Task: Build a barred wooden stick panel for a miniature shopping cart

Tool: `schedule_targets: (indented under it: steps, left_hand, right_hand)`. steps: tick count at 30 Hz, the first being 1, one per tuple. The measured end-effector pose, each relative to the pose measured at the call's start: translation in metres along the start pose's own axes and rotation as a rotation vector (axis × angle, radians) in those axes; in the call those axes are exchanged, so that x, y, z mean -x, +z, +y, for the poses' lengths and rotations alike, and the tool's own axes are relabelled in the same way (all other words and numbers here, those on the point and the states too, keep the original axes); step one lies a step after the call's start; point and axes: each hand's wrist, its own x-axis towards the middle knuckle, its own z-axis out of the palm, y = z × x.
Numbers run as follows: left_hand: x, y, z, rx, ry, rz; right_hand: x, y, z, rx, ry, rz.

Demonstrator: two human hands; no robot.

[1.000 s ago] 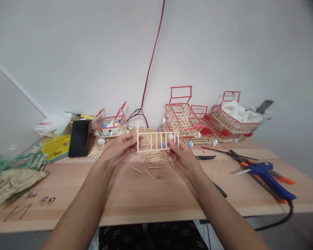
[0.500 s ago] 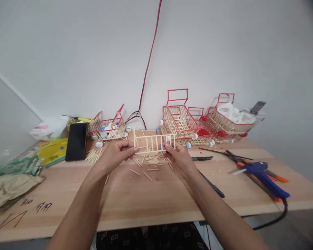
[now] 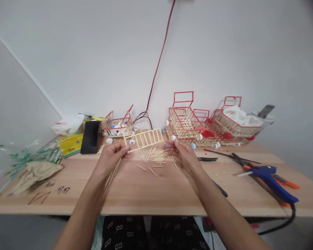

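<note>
My left hand (image 3: 116,155) pinches the lower left corner of a ladder-like frame of thin wooden sticks (image 3: 145,139), which is held above the table and tilts up to the right. My right hand (image 3: 181,151) is just right of the frame, apart from it, with its fingers spread and nothing seen in them. Several short loose sticks (image 3: 158,157) lie on the table beneath and between my hands. Longer sticks (image 3: 113,175) lie by my left wrist, partly hidden by it.
Stick baskets with red rims (image 3: 184,119) stand at the back right, another (image 3: 118,128) at the back left. A black phone (image 3: 90,137) leans at the left. A blue glue gun (image 3: 272,180), pliers and a black blade (image 3: 208,159) lie at the right.
My right hand has let go of the stick frame and opened. The frame, now held by my left hand only, has tilted up at its right end. The view has shifted left.
</note>
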Motion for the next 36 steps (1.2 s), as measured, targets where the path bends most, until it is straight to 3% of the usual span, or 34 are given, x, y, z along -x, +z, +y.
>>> schedule_targets:
  steps: [5,11,15,19,21,24,27,31,36]
  left_hand:
    - [0.02,-0.008,-0.007,-0.003,-0.013,0.068]
    - [0.039,0.002,-0.011,0.007,-0.026,0.109]
    - [0.051,0.011,-0.011,0.029,-0.046,0.118]
    - [0.062,0.022,-0.009,0.019,-0.031,0.146]
    - [0.067,0.027,-0.009,0.002,-0.039,0.169]
    - [0.072,0.033,-0.013,-0.004,-0.061,0.201]
    - [0.072,0.036,-0.019,0.0,-0.069,0.179]
    - [0.073,0.038,-0.02,-0.007,-0.075,0.163]
    - [0.079,0.04,-0.014,-0.039,-0.054,0.154]
  right_hand:
    - [0.006,-0.011,-0.009,0.214,-0.023,-0.052]
    - [0.06,-0.039,-0.04,0.812,-0.3,0.109]
    - [0.104,-0.082,-0.06,0.963,-0.381,0.358]
    - [0.128,-0.144,-0.071,0.97,-0.435,0.571]
    - [0.134,-0.178,-0.072,1.114,-0.447,0.661]
    - [0.142,-0.222,-0.071,1.347,-0.374,0.683]
    - [0.15,-0.247,-0.069,1.518,-0.235,0.676]
    - [0.153,-0.252,-0.067,1.72,-0.024,0.687]
    - [0.135,-0.242,-0.076,1.797,0.285,0.618]
